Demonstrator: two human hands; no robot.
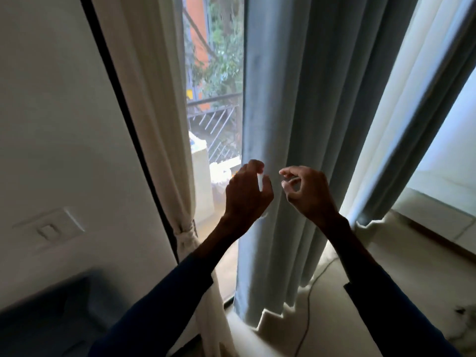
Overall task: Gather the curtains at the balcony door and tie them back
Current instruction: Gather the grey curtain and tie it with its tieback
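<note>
Left hand [247, 194] is pinching a thin white strip [260, 182] in curled fingers, just in front of the grey-blue curtain [296, 99]; the right hand [309, 194] is curling beside it — whether it is gripping anything, I cannot tell. That curtain is hanging loose in deep folds to the floor, while the cream curtain [154, 124] at left is sitting gathered by a tie [186, 231].

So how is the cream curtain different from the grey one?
The cream curtain is pale; the grey curtain is darker. The cream curtain is bunched and tied with a band; the grey curtain hangs loose to the floor. The cream curtain is left of the gap; the grey curtain is right, behind the left hand, which pinches a white strip, and the right hand. Both are long, folded cloth.
</note>
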